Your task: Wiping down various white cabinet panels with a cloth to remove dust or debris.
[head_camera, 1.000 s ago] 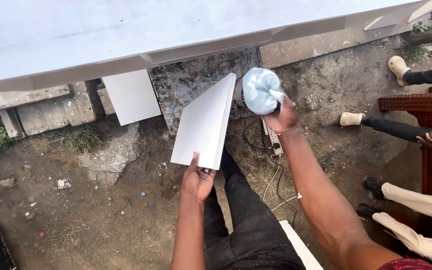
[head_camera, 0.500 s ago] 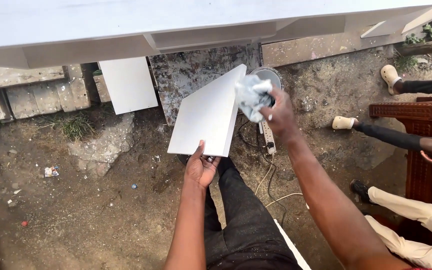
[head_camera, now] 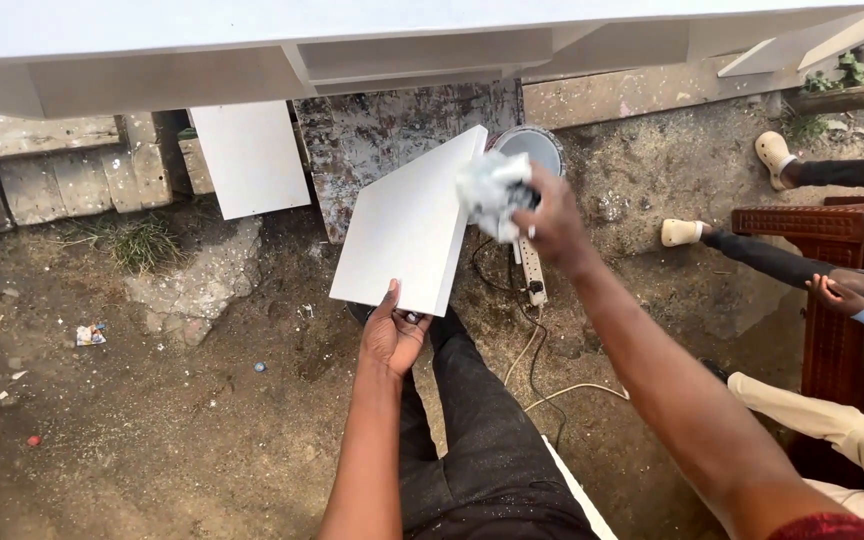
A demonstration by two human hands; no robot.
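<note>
Left hand (head_camera: 393, 335): pinches panel (head_camera: 407, 225) near edge | long axis near-left to far-right | right hand (head_camera: 542, 220): fingers bunched on rag (head_camera: 487, 192), at far-right edge.

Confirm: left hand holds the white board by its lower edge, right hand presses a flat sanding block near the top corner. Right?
Not quite. The head view shows the right hand gripping a crumpled whitish rag, not a flat sanding block. The left hand does hold the white board by its lower edge.

white square panel (head_camera: 407, 225) tilted, crumpled pale rag (head_camera: 489, 192) at its edge
</note>
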